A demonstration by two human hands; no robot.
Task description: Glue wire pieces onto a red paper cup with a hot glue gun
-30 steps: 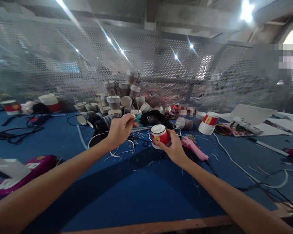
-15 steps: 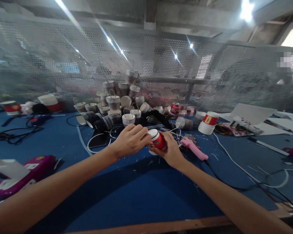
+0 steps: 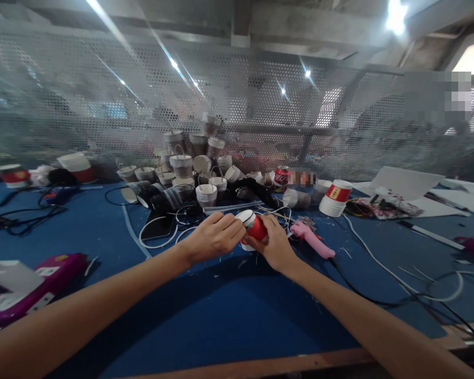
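Head view: right hand [image 3: 276,245] grasps tilted red paper cup [image 3: 257,227] over blue tabletop [image 3: 221,316]; left hand [image 3: 217,234] curled beside it, grip indiscernible; cup likely light, crushable; best held by its wall.

The cup [image 3: 257,227] I grip is red round its side and white at its end, with a thin dark line round that end — a touch of teal shows there too. My table [image 3: 237,321] is blue, edged in brown. I see a pink glue gun [image 3: 314,242], a red can [image 3: 281,181] with white lettering, grey-brown pails [image 3: 181,168] with paler bands — and a grey mesh [image 3: 260,113] patterned with dots.
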